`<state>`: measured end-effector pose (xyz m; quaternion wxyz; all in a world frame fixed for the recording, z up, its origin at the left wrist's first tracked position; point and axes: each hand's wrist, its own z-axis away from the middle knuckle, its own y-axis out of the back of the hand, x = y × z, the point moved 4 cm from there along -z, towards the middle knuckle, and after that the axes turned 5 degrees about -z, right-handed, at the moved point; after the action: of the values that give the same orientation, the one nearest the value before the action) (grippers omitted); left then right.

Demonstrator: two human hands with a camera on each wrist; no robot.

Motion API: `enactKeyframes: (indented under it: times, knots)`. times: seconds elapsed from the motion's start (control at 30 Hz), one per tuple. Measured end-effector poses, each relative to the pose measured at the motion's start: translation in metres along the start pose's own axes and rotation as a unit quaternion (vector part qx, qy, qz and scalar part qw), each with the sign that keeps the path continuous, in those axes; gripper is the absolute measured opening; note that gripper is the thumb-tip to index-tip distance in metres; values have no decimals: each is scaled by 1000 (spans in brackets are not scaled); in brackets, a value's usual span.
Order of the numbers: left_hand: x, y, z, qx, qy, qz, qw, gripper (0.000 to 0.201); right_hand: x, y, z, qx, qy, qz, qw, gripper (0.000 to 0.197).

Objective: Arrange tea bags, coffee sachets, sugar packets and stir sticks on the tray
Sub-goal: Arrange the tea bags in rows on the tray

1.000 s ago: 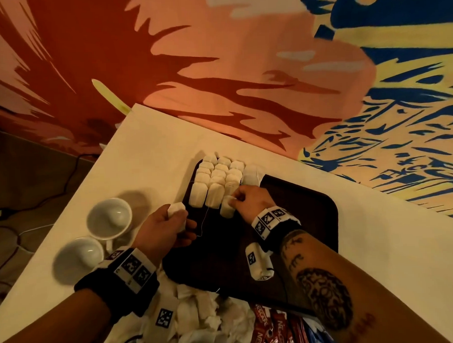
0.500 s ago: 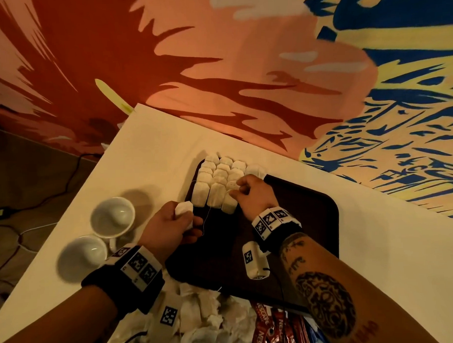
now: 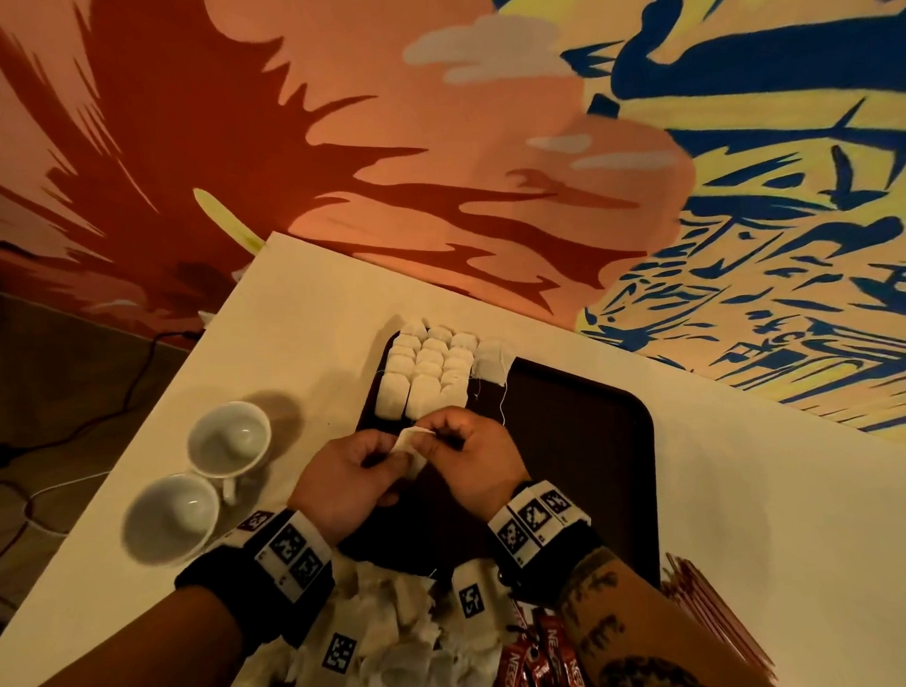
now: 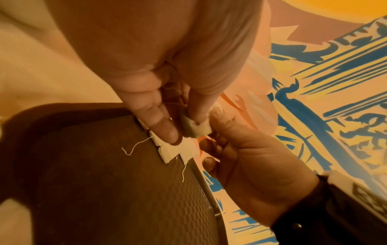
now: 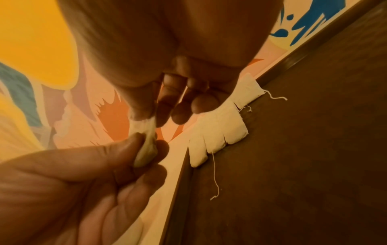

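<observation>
A single tea bag (image 3: 411, 447) is pinched between the left hand (image 3: 343, 480) and right hand (image 3: 475, 460) above the tray (image 3: 598, 441), near the arranged tea-bag rows (image 3: 426, 375).

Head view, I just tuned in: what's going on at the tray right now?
A person is laying out tea bags. Both hands, left hand and right hand, pinch one tea bag between them just above the dark tray. Rows of tea bags already fill the tray's far left corner, with one more bag beside them. More loose tea bags and red coffee sachets wait at the near edge. Two white cups stand left of the tray.
</observation>
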<state>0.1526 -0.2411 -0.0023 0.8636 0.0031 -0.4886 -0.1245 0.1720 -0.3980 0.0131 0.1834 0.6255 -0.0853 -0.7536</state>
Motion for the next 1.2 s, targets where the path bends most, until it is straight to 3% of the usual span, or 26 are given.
enactKeyframes:
  times: [0.2, 0.33, 0.43, 0.53, 0.6, 0.9, 1.2]
  knots:
    - [-4, 11, 6, 6, -17, -15, 1000, 8, -4, -2, 10, -13, 9, 12, 1000, 18]
    - [-19, 36, -6, 90, -15, -113, 989, 15, 3, 3, 3, 12, -43, 77, 996, 10]
    - [-30, 50, -13, 110, -9, -253, 961, 14, 12, -6, -5, -54, -84, 151, 984, 4]
    - [-43, 49, -19, 70, 7, -320, 945, 34, 13, -25, -15, -146, -97, 214, 961, 14]
    - [-51, 48, -20, 50, 23, -345, 937, 35, 9, -36, -26, -171, -93, 245, 950, 15]
    - [-54, 51, -25, 21, 54, -307, 950, 29, 15, -38, -88, -83, -115, 279, 950, 13]
    - [-49, 51, -24, 8, 56, -306, 951, 29, 20, -36, -100, -67, -145, 275, 948, 15]
